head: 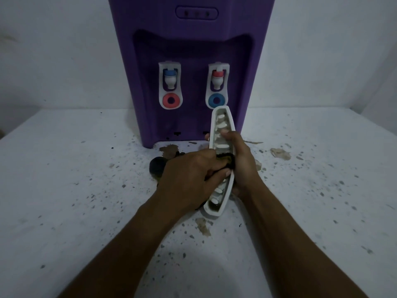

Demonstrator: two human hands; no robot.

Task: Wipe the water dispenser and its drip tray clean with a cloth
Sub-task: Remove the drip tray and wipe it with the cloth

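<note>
Drip tray (212, 134) held just in front of the water dispenser (191, 50) | right hand (241, 162) wrapped its middle | left hand (189, 175) pinched cloth (225, 158) into it | I judged it light, stiff plastic; grip by long rims.

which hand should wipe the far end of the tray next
Left: the left hand grips the cloth inside the drip tray, while the right hand is occupied holding the tray.

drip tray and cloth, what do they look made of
Drip tray: likely white moulded plastic, smooth, semi-matte; thin rigid walls and moulded ribs inside. Cloth: probably soft dark fabric, matte; it bunches and folds where gripped, weave too dim to tell.
</note>
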